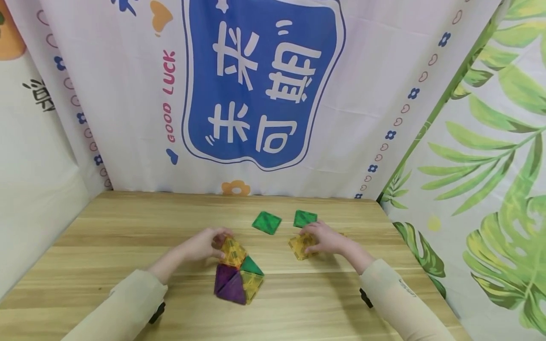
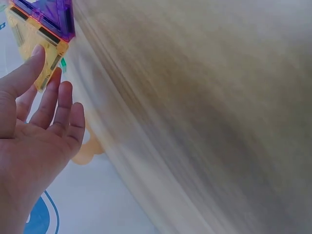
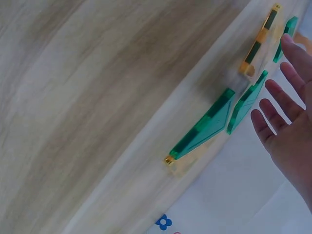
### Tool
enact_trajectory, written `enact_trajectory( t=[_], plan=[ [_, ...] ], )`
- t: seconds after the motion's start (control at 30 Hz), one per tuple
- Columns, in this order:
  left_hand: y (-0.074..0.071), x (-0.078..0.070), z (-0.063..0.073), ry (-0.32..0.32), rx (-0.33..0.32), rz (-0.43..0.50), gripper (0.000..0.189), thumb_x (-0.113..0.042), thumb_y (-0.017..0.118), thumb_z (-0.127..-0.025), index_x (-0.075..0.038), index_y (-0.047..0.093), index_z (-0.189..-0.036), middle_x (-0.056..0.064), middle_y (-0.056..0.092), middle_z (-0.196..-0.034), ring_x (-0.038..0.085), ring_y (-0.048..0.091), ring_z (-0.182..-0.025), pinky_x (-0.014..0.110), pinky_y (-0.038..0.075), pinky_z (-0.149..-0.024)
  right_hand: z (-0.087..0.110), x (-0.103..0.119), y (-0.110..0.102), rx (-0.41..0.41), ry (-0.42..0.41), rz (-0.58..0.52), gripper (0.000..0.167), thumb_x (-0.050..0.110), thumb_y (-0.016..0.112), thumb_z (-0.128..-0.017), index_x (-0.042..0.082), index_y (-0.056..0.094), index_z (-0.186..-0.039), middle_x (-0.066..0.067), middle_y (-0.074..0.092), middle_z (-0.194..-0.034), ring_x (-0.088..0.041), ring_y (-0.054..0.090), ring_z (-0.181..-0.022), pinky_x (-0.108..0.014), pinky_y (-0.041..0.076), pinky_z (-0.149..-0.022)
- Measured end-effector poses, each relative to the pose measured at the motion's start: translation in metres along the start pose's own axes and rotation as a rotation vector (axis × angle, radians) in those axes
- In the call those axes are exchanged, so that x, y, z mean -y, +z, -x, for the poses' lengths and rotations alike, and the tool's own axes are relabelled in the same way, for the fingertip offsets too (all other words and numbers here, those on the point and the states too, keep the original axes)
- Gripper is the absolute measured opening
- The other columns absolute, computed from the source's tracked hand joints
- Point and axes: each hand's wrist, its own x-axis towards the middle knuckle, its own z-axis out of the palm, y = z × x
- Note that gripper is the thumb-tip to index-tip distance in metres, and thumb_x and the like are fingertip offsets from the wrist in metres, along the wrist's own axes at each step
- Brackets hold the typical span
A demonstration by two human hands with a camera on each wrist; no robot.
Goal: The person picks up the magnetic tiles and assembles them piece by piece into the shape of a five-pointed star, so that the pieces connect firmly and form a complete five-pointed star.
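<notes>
Visibly, left hand pinches a translucent angular tile; right hand spreads loosely by yellow tiles.

- The left arm, clad in a pale beige cloth sleeve, is stretched forward and inward.
- The bare left hand is held in a pinch, thumb opposed to lightly bent fingers.
- The right arm, similarly sleeved, is stretched forward and inward.
- The bare right hand is held with fingers loosely extended.
</notes>
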Motion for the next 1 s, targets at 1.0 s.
enact_trajectory(
  t=[1.0],
  plan=[
    [0.011, -0.01, 0.027, -0.051, -0.099, -0.102, 0.034, -0.022, 0.079, -0.074, -0.015, 0.057, -0.099, -0.003, 0.057, -0.078, 0.011, 0.054, -0.072, 0.024, 0.047, -0.062, 0.002, -0.011, 0.006, -0.031, 0.152, -0.132, 0.057, 0.029, 0.082, -0.072, 0.018, 0.058, -0.123, -0.014, 0.048, -0.132, -0.032, 0.046, -0.123, -0.05, 0.04, -0.102]
  ],
)
